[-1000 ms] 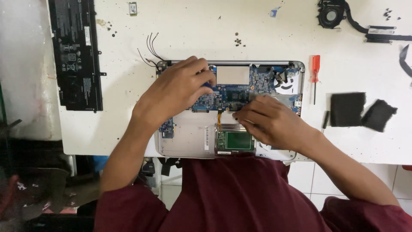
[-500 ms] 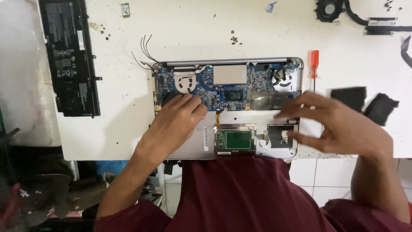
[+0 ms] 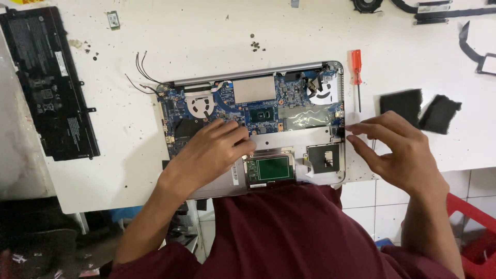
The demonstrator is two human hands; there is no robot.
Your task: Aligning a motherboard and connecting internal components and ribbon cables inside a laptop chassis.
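Observation:
An opened silver laptop base (image 3: 289,135) lies on the white table, its blue circuit board (image 3: 268,106), two fans and green touchpad board (image 3: 268,169) exposed. My left hand (image 3: 214,150) rests flat on the lower left of the board and palm rest, fingers spread, holding nothing. My right hand (image 3: 395,150) hovers at the laptop's right edge, fingers apart and pointing left, fingertips close to the case side. A red-handled screwdriver (image 3: 356,72) lies just above that hand.
A long black battery pack (image 3: 49,82) lies at the far left. Two black foam pads (image 3: 421,109) sit right of the laptop. Loose screws (image 3: 254,44), a small green card (image 3: 113,19) and black cable parts (image 3: 434,9) lie along the far edge. Thin black wires (image 3: 139,75) trail from the laptop's corner.
My right hand has left the middle of the board and moved out to the laptop's right edge. My left hand slid down from the board's top to its lower left.

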